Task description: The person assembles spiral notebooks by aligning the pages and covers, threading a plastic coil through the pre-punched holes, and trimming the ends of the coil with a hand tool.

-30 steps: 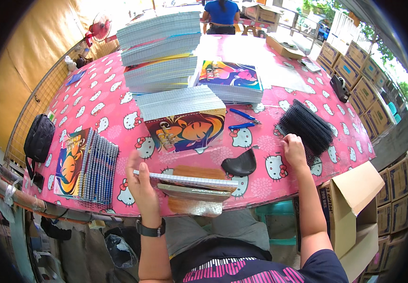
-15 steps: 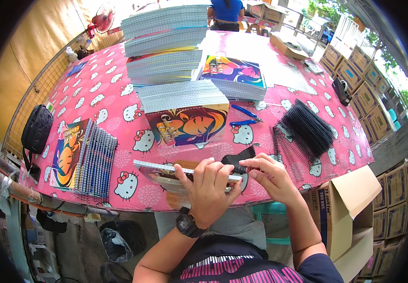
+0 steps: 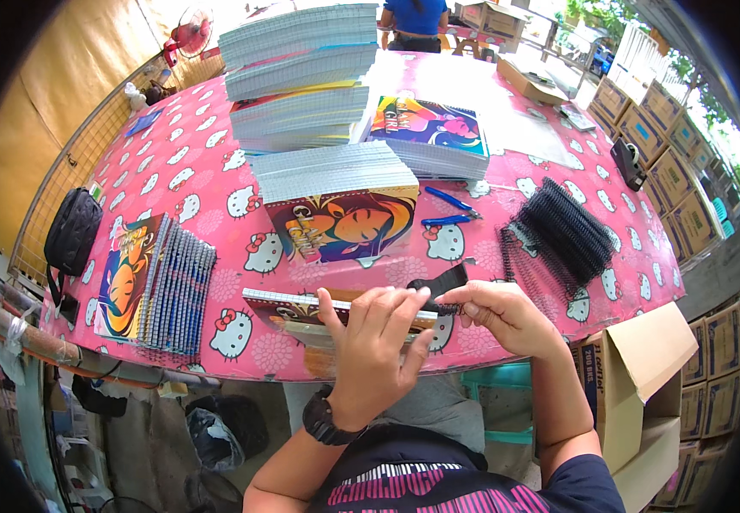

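Near the table's front edge, my left hand [image 3: 377, 335] is wrapped over a notebook [image 3: 289, 301], its thumb and fingers gripping it along the holed edge. At the notebook's right end, my right hand [image 3: 507, 318] has thumb and index finger pinched on what looks like the end of a black spiral binding coil [image 3: 449, 309]. Much of that coil is hidden by my fingers. Just behind my fingertips lies a flat black piece [image 3: 440, 280] whose kind I cannot make out. A heap of black spiral coils [image 3: 562, 235] rests to the right.
Blue-handled pliers [image 3: 449, 208] lie beyond my hands, beside a notebook block [image 3: 344, 224]. Tall paper stacks [image 3: 297, 77] rise behind. Coil-bound notebooks [image 3: 184, 291] and a black pouch [image 3: 73, 227] sit left. An opened carton [image 3: 618, 385] stands right. A person [image 3: 415, 21] is far off.
My right hand has shifted slightly right, and its fingers have closed further at the notebook's end. My left hand still grips the notebook. The view has shifted slightly.
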`<state>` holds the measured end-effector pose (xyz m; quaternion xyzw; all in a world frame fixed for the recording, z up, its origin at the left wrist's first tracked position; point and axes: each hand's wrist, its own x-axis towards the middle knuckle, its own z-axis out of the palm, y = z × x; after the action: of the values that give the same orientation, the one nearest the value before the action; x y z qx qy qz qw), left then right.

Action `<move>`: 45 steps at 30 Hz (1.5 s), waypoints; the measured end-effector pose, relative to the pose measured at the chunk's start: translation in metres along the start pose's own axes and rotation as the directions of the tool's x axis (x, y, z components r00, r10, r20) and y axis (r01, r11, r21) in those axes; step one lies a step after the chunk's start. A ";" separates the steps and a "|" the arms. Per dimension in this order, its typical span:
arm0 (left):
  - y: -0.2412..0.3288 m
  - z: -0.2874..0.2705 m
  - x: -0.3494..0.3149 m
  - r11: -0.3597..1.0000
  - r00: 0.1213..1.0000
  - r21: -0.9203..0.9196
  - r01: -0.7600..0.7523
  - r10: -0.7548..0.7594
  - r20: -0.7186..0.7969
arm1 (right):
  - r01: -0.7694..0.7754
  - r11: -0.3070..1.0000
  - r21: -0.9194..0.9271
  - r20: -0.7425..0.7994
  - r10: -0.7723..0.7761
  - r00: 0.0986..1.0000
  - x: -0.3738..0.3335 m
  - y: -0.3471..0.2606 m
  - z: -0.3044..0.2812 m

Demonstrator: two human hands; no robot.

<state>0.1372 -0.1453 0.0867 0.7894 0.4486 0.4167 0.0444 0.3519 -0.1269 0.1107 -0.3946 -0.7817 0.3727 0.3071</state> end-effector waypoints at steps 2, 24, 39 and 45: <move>-0.010 -0.002 -0.004 0.998 0.999 -0.047 -0.036 0.036 0.001 | -0.003 1.000 0.024 0.060 0.001 0.998 0.003 0.002 -0.002; 0.005 0.000 0.009 0.999 0.999 -0.014 -0.040 0.040 -0.021 | 0.229 0.965 -0.129 -0.051 -0.237 0.970 0.010 -0.001 0.005; -0.006 -0.008 0.015 0.992 0.981 0.017 -0.123 0.119 0.155 | -0.667 0.662 -0.342 -0.568 0.420 0.708 -0.031 0.139 -0.032; -0.004 -0.011 0.013 0.989 0.977 0.129 -0.073 0.045 0.210 | -0.639 0.630 -0.441 -0.631 0.288 0.720 -0.018 0.141 -0.030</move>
<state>0.1300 -0.1365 0.1000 0.8426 0.4452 0.3020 0.0244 0.4389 -0.0734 0.0069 -0.7511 -0.6151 0.0389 0.2366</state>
